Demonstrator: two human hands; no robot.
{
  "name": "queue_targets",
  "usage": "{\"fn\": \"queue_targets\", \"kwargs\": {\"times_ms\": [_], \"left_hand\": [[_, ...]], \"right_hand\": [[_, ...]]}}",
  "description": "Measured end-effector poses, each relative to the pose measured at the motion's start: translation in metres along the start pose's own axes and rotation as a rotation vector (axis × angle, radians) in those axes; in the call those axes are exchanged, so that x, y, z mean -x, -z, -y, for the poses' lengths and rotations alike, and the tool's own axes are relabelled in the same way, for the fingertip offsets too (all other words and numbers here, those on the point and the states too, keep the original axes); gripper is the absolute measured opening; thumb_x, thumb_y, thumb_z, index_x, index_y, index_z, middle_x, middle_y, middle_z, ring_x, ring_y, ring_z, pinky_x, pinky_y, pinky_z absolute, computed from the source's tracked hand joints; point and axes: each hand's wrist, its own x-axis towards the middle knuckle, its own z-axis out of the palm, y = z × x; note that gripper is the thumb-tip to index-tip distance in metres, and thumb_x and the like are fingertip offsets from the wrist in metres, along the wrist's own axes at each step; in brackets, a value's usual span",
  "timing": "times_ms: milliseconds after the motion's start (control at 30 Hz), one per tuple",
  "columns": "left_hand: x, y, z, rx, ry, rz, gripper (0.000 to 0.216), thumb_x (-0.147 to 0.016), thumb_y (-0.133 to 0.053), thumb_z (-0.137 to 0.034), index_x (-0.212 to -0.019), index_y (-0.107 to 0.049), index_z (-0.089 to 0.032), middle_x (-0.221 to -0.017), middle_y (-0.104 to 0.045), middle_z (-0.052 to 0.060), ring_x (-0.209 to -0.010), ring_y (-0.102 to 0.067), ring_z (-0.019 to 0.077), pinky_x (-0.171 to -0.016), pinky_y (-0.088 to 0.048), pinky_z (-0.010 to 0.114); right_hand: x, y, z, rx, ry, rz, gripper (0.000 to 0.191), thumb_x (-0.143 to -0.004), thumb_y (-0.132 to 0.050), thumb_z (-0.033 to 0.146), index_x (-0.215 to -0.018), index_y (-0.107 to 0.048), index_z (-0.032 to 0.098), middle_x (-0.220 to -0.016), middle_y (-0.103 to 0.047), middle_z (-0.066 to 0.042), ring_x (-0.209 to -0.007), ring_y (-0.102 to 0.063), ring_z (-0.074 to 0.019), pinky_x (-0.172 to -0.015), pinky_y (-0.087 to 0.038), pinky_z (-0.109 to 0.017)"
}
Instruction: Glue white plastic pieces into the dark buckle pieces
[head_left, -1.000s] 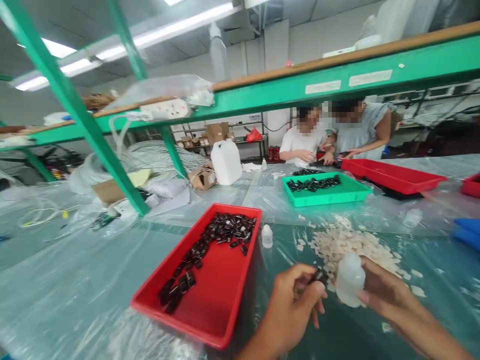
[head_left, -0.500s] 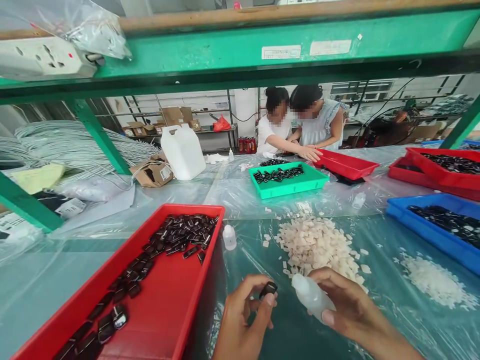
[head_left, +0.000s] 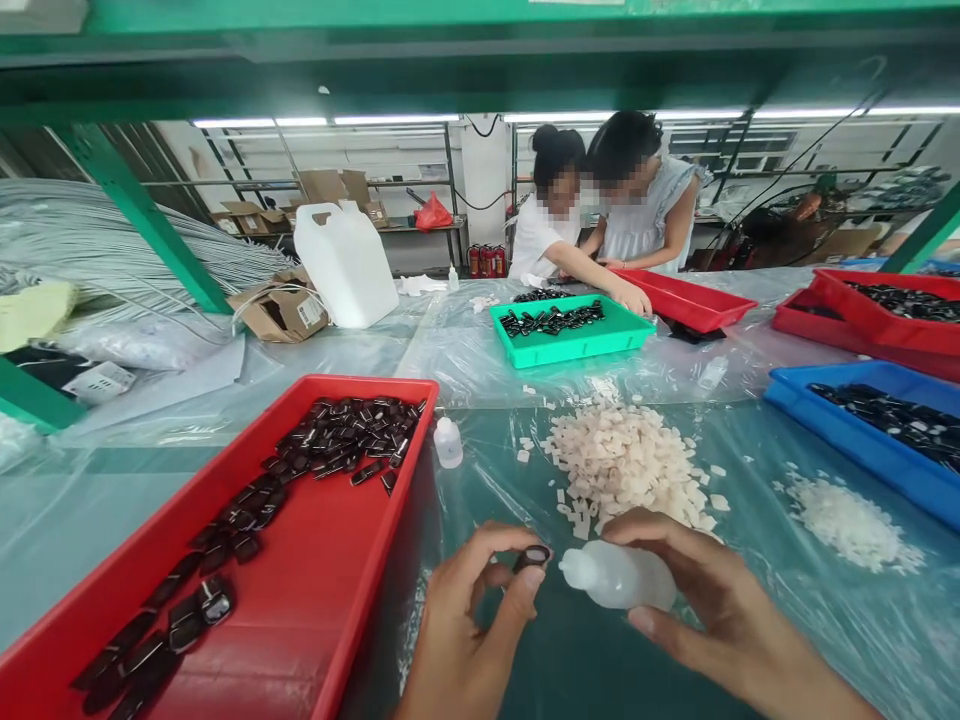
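Note:
My left hand pinches a small black part between thumb and fingertips. My right hand is wrapped round a small translucent squeeze bottle, held sideways with its tip pointing at the black part, close to it. Both hands hover above the plastic-covered table, just in front of a pile of small whitish pieces. To my left lies a red tray with several black parts spread along its far half.
A second small bottle stands beside the red tray. Further off are a green tray, red trays and a blue tray of black parts, another white heap, a white jug. Two people work across the table.
The view has tilted down and right since a second ago. My right hand has turned the bottle sideways, its tip now aimed at the black part in my left hand.

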Motion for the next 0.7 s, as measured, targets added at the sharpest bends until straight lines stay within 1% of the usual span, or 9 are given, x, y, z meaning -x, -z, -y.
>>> {"fn": "queue_targets", "kwargs": {"times_ms": [100, 200, 333, 467, 567, 700], "left_hand": [[-0.001, 0.001, 0.003, -0.063, -0.081, 0.015, 0.018, -0.095, -0.066, -0.022, -0.103, -0.076, -0.035, -0.093, -0.075, -0.003, -0.075, -0.067, 0.0127, -0.063, -0.055, 0.016], [-0.001, 0.005, 0.007, -0.160, -0.184, 0.039, 0.026, -0.095, -0.065, -0.015, -0.108, -0.074, -0.036, -0.097, -0.076, -0.004, -0.076, -0.068, 0.0120, -0.067, -0.055, 0.017], [-0.003, 0.011, 0.009, -0.317, -0.315, 0.090, 0.031, -0.094, -0.064, -0.006, -0.113, -0.069, -0.030, -0.103, -0.075, -0.002, -0.089, -0.070, 0.0125, -0.076, -0.055, 0.017], [-0.004, 0.015, 0.008, -0.437, -0.456, 0.146, 0.034, -0.093, -0.062, -0.001, -0.118, -0.065, -0.024, -0.107, -0.074, 0.002, -0.100, -0.070, 0.0152, -0.088, -0.054, 0.021], [-0.006, 0.015, 0.008, -0.470, -0.497, 0.169, 0.035, -0.092, -0.062, 0.002, -0.118, -0.064, -0.021, -0.106, -0.074, 0.004, -0.101, -0.069, 0.0155, -0.091, -0.053, 0.023], [-0.007, 0.014, 0.007, -0.494, -0.501, 0.198, 0.033, -0.093, -0.063, 0.002, -0.118, -0.065, -0.020, -0.105, -0.073, 0.003, -0.101, -0.068, 0.0146, -0.093, -0.053, 0.022]], "right_hand": [[-0.001, 0.000, 0.003, 0.093, 0.068, -0.041, 0.033, -0.093, -0.067, 0.026, -0.121, -0.058, 0.040, -0.117, -0.066, 0.000, -0.105, -0.067, -0.0185, -0.081, -0.054, -0.025], [-0.003, 0.001, 0.006, 0.156, 0.125, -0.077, 0.038, -0.091, -0.068, 0.021, -0.121, -0.057, 0.040, -0.117, -0.067, 0.001, -0.105, -0.068, -0.0166, -0.081, -0.055, -0.022], [-0.003, 0.004, 0.010, 0.271, 0.200, -0.120, 0.043, -0.090, -0.066, 0.016, -0.125, -0.056, 0.040, -0.119, -0.068, 0.001, -0.107, -0.068, -0.0157, -0.085, -0.056, -0.022], [0.000, 0.007, 0.012, 0.360, 0.249, -0.128, 0.045, -0.091, -0.066, 0.019, -0.129, -0.055, 0.040, -0.121, -0.066, 0.001, -0.110, -0.067, -0.0159, -0.089, -0.056, -0.022], [0.004, 0.007, 0.014, 0.430, 0.268, -0.151, 0.045, -0.090, -0.067, 0.019, -0.130, -0.054, 0.037, -0.120, -0.066, -0.001, -0.111, -0.067, -0.0179, -0.091, -0.056, -0.025], [0.010, 0.002, 0.017, 0.486, 0.328, -0.210, 0.043, -0.088, -0.069, 0.017, -0.125, -0.056, 0.033, -0.119, -0.066, -0.004, -0.107, -0.069, -0.0203, -0.084, -0.060, -0.025]]}}
